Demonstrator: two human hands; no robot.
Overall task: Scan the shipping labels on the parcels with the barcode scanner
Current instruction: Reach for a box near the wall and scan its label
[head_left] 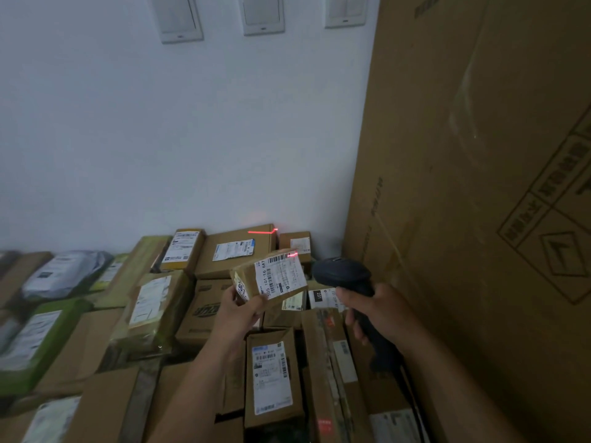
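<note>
A tall cardboard carton [479, 187] fills the right side of the view, standing upright against a pale wall [160, 139] that carries three white switch plates [263, 14] near the top edge. Below the wall, a pile of parcels [96, 346] covers the whole lower part of the view: brown boxes lying at mixed angles, a green-wrapped parcel [38, 340] and a grey poly bag [64, 273] at the left, and a long box [271, 378] with a white label lying lengthwise in front, between the two forearms. A flat box [236, 251] rests at the back of the pile against the wall.

Above the pile, near the centre, the left hand [240, 310] holds up a small brown parcel [271, 279], thumb and fingers curled round its lower left end, so the parcel sits above and to the right of that hand, tilted, with its shipping label [281, 274] turned toward the camera. Just to the right of the parcel, and apart from it, is the dark barcode scanner [343, 273]. The right hand [377, 311] is wrapped round its handle, and its head points toward the parcel.

A short red scan line [292, 255] falls across the label's upper right corner, over a barcode there. A second red line [262, 232] shows on the far edge of the flat box behind.
</note>
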